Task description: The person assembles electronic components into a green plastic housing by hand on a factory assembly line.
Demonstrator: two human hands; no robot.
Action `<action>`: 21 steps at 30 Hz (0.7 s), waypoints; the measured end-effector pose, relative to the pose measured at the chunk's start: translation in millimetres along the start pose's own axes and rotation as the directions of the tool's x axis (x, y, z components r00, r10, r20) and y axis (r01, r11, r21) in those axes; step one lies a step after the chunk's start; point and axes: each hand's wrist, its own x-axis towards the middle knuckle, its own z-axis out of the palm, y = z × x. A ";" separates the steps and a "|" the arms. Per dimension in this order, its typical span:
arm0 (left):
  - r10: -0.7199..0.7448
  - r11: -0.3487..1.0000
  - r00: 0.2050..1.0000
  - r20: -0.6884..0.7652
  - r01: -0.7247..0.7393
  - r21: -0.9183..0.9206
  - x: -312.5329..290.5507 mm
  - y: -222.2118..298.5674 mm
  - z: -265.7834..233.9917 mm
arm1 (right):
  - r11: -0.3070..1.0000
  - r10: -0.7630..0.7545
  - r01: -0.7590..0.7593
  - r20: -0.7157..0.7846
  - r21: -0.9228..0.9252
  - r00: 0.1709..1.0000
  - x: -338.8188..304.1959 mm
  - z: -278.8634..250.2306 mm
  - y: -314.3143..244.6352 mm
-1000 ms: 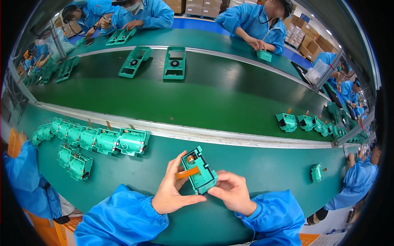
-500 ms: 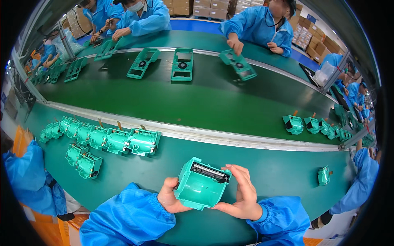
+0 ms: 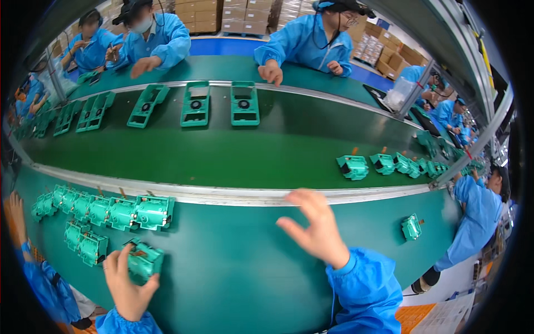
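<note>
At the near left, a green plastic housing stands on or just above the green bench. My left hand has its fingers along the housing's left side and its thumb at the lower right corner, gripping it. Beside it sit two similar green housings, and behind them runs a row of several more housings. My right hand is over the middle of the bench, fingers and thumb apart, holding nothing. Motion blurs it somewhat.
A pale rail separates my bench from a green conveyor belt. Flat green frames lie along its far side, more housings at its right. One single housing sits on my bench's right. Co-workers in blue face me and flank both sides.
My left hand has carried the housing from the middle to the near left. My right hand has let go and risen. The view has shifted right; a far co-worker's hand has released a frame.
</note>
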 end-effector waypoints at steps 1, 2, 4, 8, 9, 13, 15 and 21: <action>-0.012 0.994 1.000 -0.025 0.015 0.106 -5.2 -12.7 -2.6 | 0.998 0.034 -0.037 -0.048 -0.060 0.998 5.8 -3.1 14.2; -0.043 0.993 0.999 -0.023 0.045 0.110 -8.6 -22.9 -2.8 | 0.989 0.118 -0.128 -0.120 -0.079 0.986 7.3 -14.2 32.3; -0.074 0.988 0.995 -0.061 0.081 0.129 -10.6 -31.5 0.0 | 0.933 0.305 -0.341 -0.246 -0.119 0.920 5.5 -31.9 74.0; -0.158 0.954 0.975 -0.155 0.192 0.231 0.2 -38.3 8.6 | 0.749 0.482 -0.608 -0.412 -0.262 0.773 -14.3 -48.8 134.9; -0.189 0.940 0.955 -0.226 0.243 0.240 4.1 -38.4 11.5 | 0.753 0.476 -0.602 -0.412 -0.265 0.777 -17.8 -45.1 143.5; -0.116 0.986 0.959 -0.258 0.142 0.085 23.3 -0.4 10.9 | 0.685 0.487 -0.657 -0.471 -0.315 0.735 -30.3 -33.9 172.2; 0.053 0.976 0.981 -0.185 -0.090 -0.198 27.2 19.1 14.9 | 0.656 0.628 -0.748 -0.476 -0.100 0.615 -16.9 -27.8 148.0; 0.303 0.481 0.895 0.329 0.155 -0.863 18.5 88.3 61.9 | 0.960 0.276 -0.249 -0.289 0.127 0.917 -10.3 34.3 29.0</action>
